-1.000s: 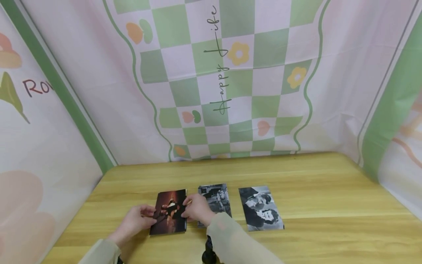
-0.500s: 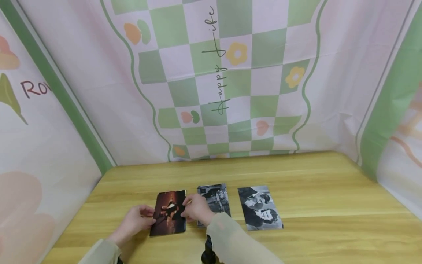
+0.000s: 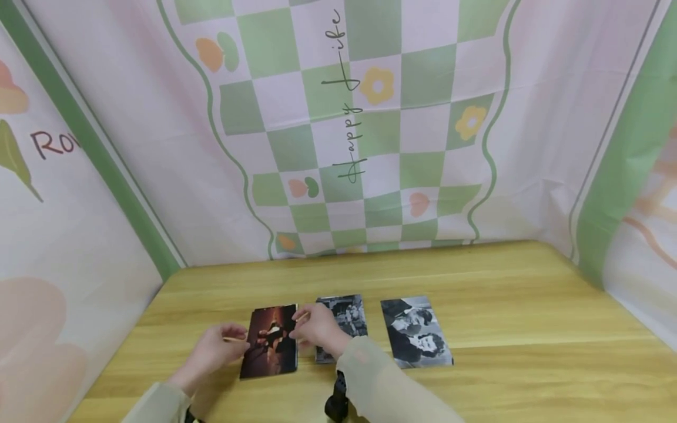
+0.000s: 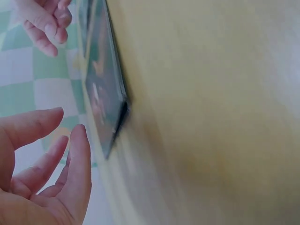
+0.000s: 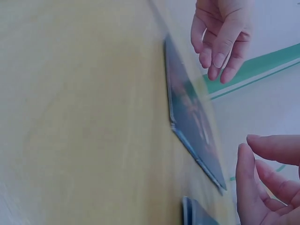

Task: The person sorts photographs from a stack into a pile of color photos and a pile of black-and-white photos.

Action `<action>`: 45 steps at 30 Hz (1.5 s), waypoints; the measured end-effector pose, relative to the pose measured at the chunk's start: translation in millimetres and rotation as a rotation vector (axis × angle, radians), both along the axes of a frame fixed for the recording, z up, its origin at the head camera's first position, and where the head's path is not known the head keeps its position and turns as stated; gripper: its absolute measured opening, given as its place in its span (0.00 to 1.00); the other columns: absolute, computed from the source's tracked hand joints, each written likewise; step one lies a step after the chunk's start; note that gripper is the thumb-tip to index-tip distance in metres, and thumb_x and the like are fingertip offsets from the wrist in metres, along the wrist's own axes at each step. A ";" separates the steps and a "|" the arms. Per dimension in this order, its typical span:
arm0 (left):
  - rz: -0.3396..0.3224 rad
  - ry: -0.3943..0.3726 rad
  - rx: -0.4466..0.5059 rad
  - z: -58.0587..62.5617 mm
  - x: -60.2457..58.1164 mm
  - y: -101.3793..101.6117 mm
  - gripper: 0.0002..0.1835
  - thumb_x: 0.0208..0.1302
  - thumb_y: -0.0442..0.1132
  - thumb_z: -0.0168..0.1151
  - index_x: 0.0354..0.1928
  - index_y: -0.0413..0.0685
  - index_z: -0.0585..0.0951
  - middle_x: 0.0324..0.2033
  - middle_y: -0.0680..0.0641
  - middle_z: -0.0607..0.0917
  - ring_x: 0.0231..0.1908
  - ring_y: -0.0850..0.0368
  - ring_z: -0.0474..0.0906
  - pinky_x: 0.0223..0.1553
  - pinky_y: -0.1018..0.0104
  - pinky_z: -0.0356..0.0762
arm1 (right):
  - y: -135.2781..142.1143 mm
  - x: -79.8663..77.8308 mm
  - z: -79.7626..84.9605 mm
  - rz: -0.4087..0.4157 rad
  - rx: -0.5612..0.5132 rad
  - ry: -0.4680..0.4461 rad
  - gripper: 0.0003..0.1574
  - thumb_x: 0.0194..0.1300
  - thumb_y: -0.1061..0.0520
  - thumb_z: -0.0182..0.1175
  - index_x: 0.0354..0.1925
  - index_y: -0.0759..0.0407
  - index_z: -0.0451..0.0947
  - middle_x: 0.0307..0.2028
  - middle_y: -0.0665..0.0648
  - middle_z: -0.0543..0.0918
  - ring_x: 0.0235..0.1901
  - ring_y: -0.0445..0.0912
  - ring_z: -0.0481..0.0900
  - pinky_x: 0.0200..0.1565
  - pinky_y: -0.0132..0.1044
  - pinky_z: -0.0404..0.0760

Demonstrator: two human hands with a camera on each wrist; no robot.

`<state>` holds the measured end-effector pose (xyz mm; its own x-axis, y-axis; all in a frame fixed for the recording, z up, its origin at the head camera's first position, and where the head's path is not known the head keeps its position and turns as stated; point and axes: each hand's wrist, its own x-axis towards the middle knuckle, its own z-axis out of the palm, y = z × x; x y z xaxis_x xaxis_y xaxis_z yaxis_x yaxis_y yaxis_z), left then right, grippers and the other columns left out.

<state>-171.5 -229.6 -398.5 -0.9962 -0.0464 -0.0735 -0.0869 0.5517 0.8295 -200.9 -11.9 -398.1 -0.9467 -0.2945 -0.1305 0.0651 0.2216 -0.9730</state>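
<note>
A dark reddish photo card lies on top of a small stack at the left of the row; its layered edges show in the left wrist view. My left hand hovers by the stack's left side, thumb and fingers loosely bent with nothing between them. On the other side, my right hand is raised near the stack's right edge, also holding nothing. Both wrist views show a gap between the fingers and the cards. Partly hidden behind the right hand is a black-and-white photo card in the middle.
Another black-and-white photo card, picturing two people, lies to the right. All rest on a wooden table. A checked fabric backdrop hangs behind it, with a side curtain at the left.
Both hands have come up off the edges of the left stack, the right one slightly up and away. The cards stay where they were; the head view has shifted a little.
</note>
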 end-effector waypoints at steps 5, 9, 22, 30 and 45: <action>0.003 0.006 -0.037 9.2 2.3 9.4 0.18 0.51 0.28 0.67 0.45 0.32 0.79 0.39 0.40 0.84 0.35 0.54 0.82 0.33 0.64 0.84 | 7.7 0.6 5.8 0.009 -0.044 0.001 0.19 0.55 0.70 0.64 0.47 0.70 0.74 0.34 0.61 0.78 0.29 0.51 0.80 0.30 0.44 0.85; 0.006 0.025 0.001 13.7 4.4 19.1 0.17 0.51 0.26 0.66 0.45 0.32 0.79 0.38 0.41 0.84 0.32 0.56 0.81 0.30 0.66 0.84 | 16.4 0.7 8.7 0.013 -0.047 0.014 0.19 0.57 0.68 0.63 0.48 0.70 0.75 0.33 0.60 0.78 0.30 0.52 0.81 0.32 0.44 0.86; -0.087 0.060 0.154 19.2 10.0 44.7 0.17 0.54 0.26 0.64 0.47 0.29 0.77 0.39 0.35 0.84 0.35 0.56 0.81 0.33 0.68 0.83 | 49.7 6.1 16.8 0.041 -0.078 0.106 0.19 0.58 0.67 0.63 0.49 0.69 0.75 0.32 0.56 0.78 0.32 0.54 0.82 0.32 0.43 0.86; -0.133 0.085 0.243 15.9 9.7 64.1 0.18 0.54 0.25 0.64 0.47 0.25 0.76 0.42 0.32 0.82 0.36 0.56 0.82 0.33 0.67 0.84 | 66.8 14.5 24.2 0.024 -0.073 0.073 0.21 0.57 0.67 0.63 0.50 0.70 0.73 0.34 0.57 0.78 0.30 0.47 0.80 0.31 0.38 0.85; -0.285 0.021 0.303 14.1 7.2 104.8 0.19 0.59 0.31 0.63 0.52 0.29 0.75 0.48 0.34 0.80 0.42 0.52 0.81 0.40 0.62 0.83 | 119.0 21.2 19.4 -0.083 0.036 0.078 0.22 0.57 0.65 0.63 0.52 0.68 0.73 0.38 0.60 0.79 0.33 0.48 0.80 0.35 0.44 0.85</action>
